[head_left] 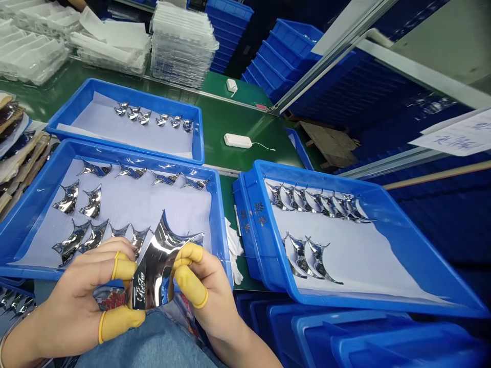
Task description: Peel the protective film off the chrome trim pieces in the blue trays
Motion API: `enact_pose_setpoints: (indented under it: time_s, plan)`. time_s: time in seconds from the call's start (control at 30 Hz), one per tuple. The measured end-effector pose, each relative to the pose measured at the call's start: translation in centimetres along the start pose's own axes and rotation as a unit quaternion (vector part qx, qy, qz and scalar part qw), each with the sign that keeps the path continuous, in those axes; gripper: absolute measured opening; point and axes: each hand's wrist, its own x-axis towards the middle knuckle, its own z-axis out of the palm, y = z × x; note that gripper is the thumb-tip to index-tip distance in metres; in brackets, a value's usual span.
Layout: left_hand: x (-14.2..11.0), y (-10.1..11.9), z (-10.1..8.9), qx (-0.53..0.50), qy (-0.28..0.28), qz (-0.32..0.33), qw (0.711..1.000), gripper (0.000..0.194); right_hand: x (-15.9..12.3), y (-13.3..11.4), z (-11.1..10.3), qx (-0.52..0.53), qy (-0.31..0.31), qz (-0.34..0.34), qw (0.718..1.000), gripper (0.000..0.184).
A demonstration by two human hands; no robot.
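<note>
My left hand (88, 291) and my right hand (207, 286), both with yellow finger cots, hold one curved, mirror-shiny metal piece (155, 266) between them. It has pointed corners, and script lettering runs along its lower left edge. The left fingers and thumb grip its left side; the right thumb and forefinger pinch its right side. Just beyond my hands lies a blue tray (224, 225) lined with white paper, where several similar shiny pieces (92, 200) lie in rows. My hands and the held piece hide part of the front row.
To the right, another blue tray (414, 240) holds two rows of such pieces, above stacked blue bins (364, 332). Behind stands a smaller-looking blue tray (197, 128) with several pieces. A white corded box (238, 140), stacked clear plastic trays (182, 46) and a white glove (233, 250) lie around.
</note>
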Motion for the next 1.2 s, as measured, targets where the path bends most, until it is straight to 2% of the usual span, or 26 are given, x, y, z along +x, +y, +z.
enact_pose_setpoints:
  time_s: [0.17,0.4,0.47,0.6,0.77,0.9,1.03,1.2]
  plan:
    - [0.2,0.3,0.2,0.009,-0.004,-0.001,1.0,0.015,0.6,0.7,-0.2,0.043,0.007,0.031,0.999,0.037]
    - [-0.4,-0.3,0.0,0.002,0.005,-0.03,1.0,0.041,1.2,0.7,-0.1,0.101,0.034,0.049,0.993,0.036]
    - [-0.5,-0.4,0.0,-0.001,0.003,-0.033,0.999,0.037,1.1,0.6,0.0,0.11,0.035,0.056,0.992,0.035]
    - [-0.1,-0.3,0.2,-0.003,0.002,-0.028,1.0,0.015,1.1,0.5,-0.2,0.129,0.046,0.056,0.989,0.034]
    - [0.1,0.4,0.3,-0.051,0.009,-0.022,0.998,0.021,1.7,0.9,-0.2,0.154,0.049,0.073,0.984,0.033]
    - [0.1,1.0,0.3,-0.08,-0.001,-0.038,0.996,0.024,2.3,1.9,0.2,0.168,0.045,0.128,0.976,0.036]
    - [0.0,1.2,0.5,-0.086,-0.005,-0.05,0.995,0.028,2.4,2.7,0.6,0.203,0.044,0.191,0.959,0.03]
    - [0.0,1.2,0.6,-0.077,0.003,-0.053,0.996,0.027,2.5,2.7,0.8,0.215,0.051,0.206,0.953,0.027]
